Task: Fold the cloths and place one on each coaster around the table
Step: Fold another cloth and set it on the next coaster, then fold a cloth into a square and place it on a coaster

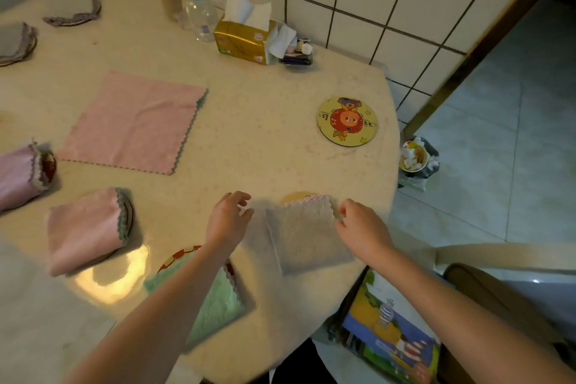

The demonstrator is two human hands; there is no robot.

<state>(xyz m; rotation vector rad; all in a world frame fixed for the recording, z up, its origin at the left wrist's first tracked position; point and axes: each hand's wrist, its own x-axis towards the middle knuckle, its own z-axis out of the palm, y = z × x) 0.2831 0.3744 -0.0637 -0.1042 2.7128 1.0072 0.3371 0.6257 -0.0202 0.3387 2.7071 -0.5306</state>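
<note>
Pinching the far right corner of a folded grey cloth (307,234), the right hand (361,229) rests on it (a coaster (296,197) peeks out behind); the left hand (229,218) hovers beside, fingers loosely curled, holding nothing

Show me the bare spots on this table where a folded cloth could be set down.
Bare top lies between the unfolded pink cloth, the uncovered coaster and the tissue pack. The uncovered coaster itself is free. Crowded: the near edge, with the grey cloth, green cloth and both hands.
</note>
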